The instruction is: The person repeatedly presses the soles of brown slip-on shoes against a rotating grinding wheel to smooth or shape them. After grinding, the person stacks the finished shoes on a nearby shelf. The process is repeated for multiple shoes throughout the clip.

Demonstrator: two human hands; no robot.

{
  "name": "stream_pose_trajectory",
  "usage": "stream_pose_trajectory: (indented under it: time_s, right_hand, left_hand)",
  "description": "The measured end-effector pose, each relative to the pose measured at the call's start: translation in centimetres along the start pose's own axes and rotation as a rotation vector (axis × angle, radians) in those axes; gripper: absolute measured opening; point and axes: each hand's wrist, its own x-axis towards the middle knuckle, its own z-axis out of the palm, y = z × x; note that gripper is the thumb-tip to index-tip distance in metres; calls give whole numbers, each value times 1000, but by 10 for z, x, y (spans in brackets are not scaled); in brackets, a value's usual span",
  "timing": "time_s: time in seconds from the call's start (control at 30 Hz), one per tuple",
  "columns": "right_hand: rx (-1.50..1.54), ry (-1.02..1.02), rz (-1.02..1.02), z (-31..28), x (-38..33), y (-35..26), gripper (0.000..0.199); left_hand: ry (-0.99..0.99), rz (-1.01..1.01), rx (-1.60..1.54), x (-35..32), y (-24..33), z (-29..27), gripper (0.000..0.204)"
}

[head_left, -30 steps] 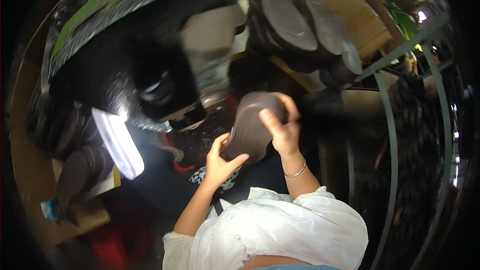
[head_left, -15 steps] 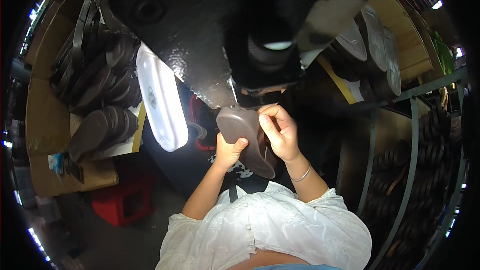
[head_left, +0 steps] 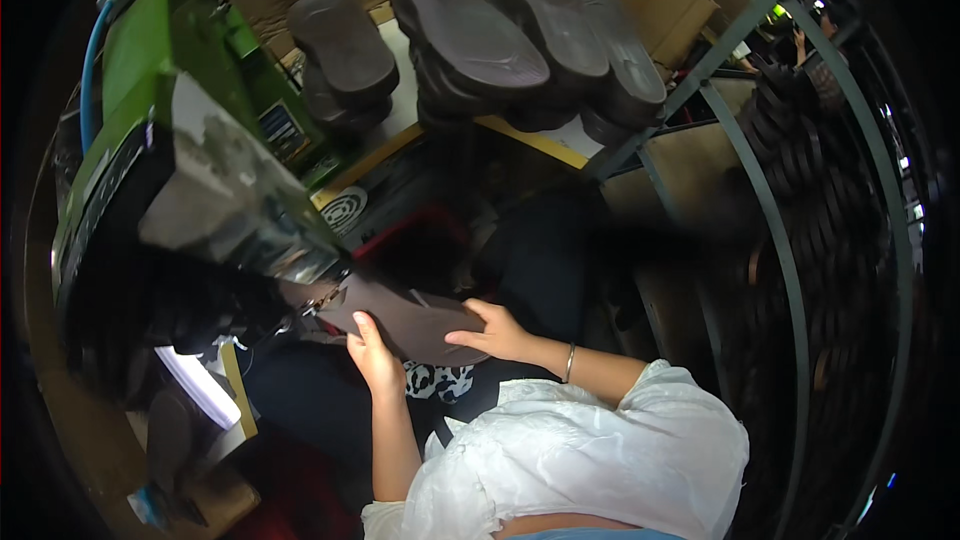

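A brown shoe sole lies across my two hands, its far left end at the metal tip of the machine head. My left hand is closed on the sole's near edge, thumb on top. At the sole's right end, my right hand grips it between thumb and fingers, which are partly hidden beneath. The contact between the sole and the machine tip is hard to make out.
Stacked brown soles stand on a yellow-edged table inside cardboard walls. The green machine body rises at left, with a lit white lamp below. A metal rack full of dark soles stands at right.
The view has swung right, so the machine now appears at left. The sole has turned from lengthwise to crosswise. My right hand has shifted from the machine tip to the sole's right end.
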Motion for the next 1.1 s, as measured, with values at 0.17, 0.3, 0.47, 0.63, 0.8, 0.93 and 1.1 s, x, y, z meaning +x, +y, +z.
stream_pose_trajectory:
  time_s: [0.17, 0.3, 0.47, 0.63, 0.8, 0.93, 1.1]
  right_hand:
    - [-402, 765, -439, -70, -3, -25, 43]
    - [-374, 1089, -647, -157, 24, -117, 59]
    - [62, 953, -564, -243, 55, -199, 38]
    - [-2, 841, -193, -334, 77, -178, 36]
    - [19, 843, -190, -308, 109, -170, 35]
    - [-221, 1327, -543, -262, 93, -170, 26]
    - [-937, 1299, -1055, -210, 65, -150, 29]
  left_hand:
    - [-213, -7, 183, -1, 12, 27, 40]
    - [-225, -116, 374, 4, 4, 2, 27]
    - [-206, -198, 453, -4, -2, -8, 26]
    - [-136, -271, 467, -8, -4, -17, 25]
    - [7, -50, 509, -7, 14, -63, 19]
    - [323, 641, 1158, -2, 74, -101, 24]
    - [993, 813, 1774, 17, 182, -131, 64]
